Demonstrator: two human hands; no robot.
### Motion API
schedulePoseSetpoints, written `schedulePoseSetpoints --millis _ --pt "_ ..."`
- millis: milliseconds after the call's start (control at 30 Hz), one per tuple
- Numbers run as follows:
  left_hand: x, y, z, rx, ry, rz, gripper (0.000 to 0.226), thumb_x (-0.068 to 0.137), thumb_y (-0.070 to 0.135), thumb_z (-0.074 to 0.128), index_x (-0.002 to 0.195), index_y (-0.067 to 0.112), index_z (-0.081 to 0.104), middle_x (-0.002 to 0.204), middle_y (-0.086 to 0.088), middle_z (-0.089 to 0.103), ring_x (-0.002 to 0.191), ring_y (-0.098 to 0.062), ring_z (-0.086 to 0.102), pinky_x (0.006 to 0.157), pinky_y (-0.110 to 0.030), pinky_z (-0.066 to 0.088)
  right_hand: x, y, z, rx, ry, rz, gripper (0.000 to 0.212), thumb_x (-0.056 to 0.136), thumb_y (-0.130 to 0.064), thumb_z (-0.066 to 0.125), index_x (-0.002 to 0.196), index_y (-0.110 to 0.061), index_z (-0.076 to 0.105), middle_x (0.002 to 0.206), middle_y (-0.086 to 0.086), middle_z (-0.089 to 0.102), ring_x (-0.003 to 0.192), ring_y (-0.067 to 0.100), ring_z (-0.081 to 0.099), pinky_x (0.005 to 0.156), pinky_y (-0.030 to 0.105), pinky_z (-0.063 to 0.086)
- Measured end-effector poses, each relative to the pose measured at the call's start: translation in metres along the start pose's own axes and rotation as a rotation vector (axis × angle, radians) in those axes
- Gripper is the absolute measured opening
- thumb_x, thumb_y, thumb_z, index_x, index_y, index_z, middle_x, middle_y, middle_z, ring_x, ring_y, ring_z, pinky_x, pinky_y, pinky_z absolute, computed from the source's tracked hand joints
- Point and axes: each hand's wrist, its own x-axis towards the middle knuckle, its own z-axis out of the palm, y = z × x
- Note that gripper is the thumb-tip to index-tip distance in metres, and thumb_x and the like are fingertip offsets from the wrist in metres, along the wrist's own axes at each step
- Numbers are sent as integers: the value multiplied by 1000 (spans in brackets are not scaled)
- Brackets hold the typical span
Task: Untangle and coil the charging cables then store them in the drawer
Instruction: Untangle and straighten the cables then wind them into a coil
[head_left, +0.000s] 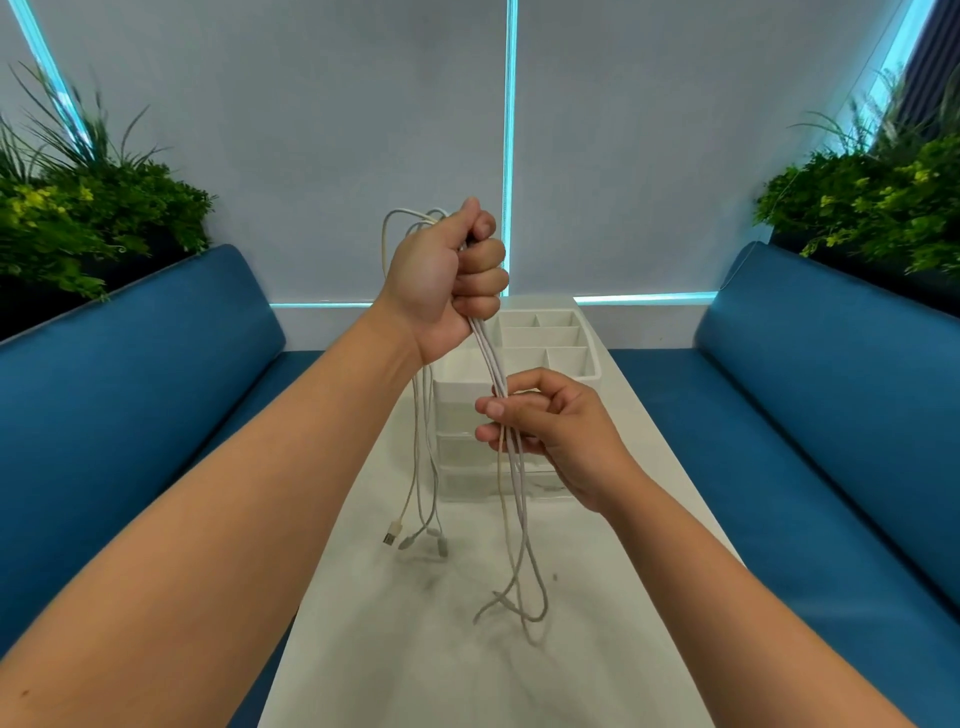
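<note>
The left hand is raised, fist clenched round a bunch of white charging cables that hang toward the white table; lower and nearer, the right hand pinches several strands; the white drawer organizer stands just beyond.

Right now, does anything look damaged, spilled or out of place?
Nothing stands out. The cables hang from the left hand, the right hand pinches them lower down, and the drawer organizer sits upright on the table.
</note>
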Motion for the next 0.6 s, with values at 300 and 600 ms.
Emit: schedulePoseSetpoints --millis 300,600 --pt "-3 -6 2 26 -53 -49 37 106 34 30 72 20 38 48 10 22 48 -9 7 37 -17 12 -2 -7 -7 -295 -174 110 18 87 -17 70 83 -7 55 95 15 75 90 30 73 91 45 55" --pt "1 -6 7 -36 -100 -37 37 106 35 30 73 19 38 48 10 24 41 -4 16 37 -17 14 6 -23 1 -135 -54 -57 13 92 -12 62 101 -5 56 98 18 74 91 33 72 82 34 57"
